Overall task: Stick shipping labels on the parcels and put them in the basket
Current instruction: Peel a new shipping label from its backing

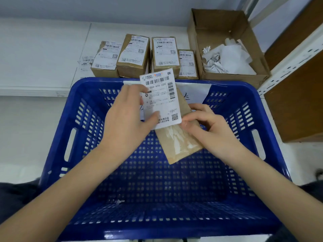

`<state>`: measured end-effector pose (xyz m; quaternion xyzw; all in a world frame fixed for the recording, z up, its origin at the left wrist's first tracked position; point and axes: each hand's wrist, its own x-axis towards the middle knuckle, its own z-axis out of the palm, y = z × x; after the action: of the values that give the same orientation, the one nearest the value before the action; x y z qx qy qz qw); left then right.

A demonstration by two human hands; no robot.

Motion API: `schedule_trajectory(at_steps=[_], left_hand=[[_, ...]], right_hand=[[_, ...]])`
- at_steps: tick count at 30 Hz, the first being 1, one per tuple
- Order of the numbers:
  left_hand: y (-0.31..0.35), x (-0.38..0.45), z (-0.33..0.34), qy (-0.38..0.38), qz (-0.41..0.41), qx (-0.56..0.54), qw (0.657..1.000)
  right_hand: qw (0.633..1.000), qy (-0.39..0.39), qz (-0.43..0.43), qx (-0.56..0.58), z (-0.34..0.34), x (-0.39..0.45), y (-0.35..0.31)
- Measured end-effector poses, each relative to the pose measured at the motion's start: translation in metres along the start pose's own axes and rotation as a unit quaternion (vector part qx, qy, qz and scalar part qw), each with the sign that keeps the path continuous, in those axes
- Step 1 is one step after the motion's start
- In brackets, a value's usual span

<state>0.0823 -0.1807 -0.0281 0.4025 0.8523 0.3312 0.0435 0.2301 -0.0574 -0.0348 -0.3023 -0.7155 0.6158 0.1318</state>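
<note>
label: i pinch the shipping label (160,98) in my left hand (128,116), over the parcel's 12 o'clock end.
parcel: small brown parcel (180,144), gripped by my right hand (208,124) above the basket (57,137).
handling: looks light and stiff; i'd hold its edges.

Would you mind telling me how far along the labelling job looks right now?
Four labelled parcels stand behind the blue basket, which holds none yet. In hand: the left hand holds a shipping label over the brown parcel gripped by the right hand. Left: sticking it on, then loading everything.
</note>
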Motion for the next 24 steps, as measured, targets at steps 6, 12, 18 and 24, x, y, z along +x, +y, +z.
schedule_trajectory(at_steps=[6, 12, 18, 24], left_hand=[[0.005, -0.013, 0.012, -0.057, 0.186, -0.056, 0.979], [0.002, -0.012, 0.013, -0.041, 0.192, -0.069, 0.978], [0.001, -0.013, 0.016, -0.033, 0.185, -0.082, 0.979], [0.001, -0.013, 0.017, -0.031, 0.163, -0.102, 0.981]], right_hand=[[1.0, -0.003, -0.019, -0.009, 0.002, 0.0, 0.002], [0.999, -0.011, -0.03, -0.029, 0.003, 0.0, 0.005], [0.999, -0.012, -0.035, -0.039, 0.002, 0.001, 0.006], [0.998, -0.014, -0.039, -0.039, 0.002, 0.001, 0.007]])
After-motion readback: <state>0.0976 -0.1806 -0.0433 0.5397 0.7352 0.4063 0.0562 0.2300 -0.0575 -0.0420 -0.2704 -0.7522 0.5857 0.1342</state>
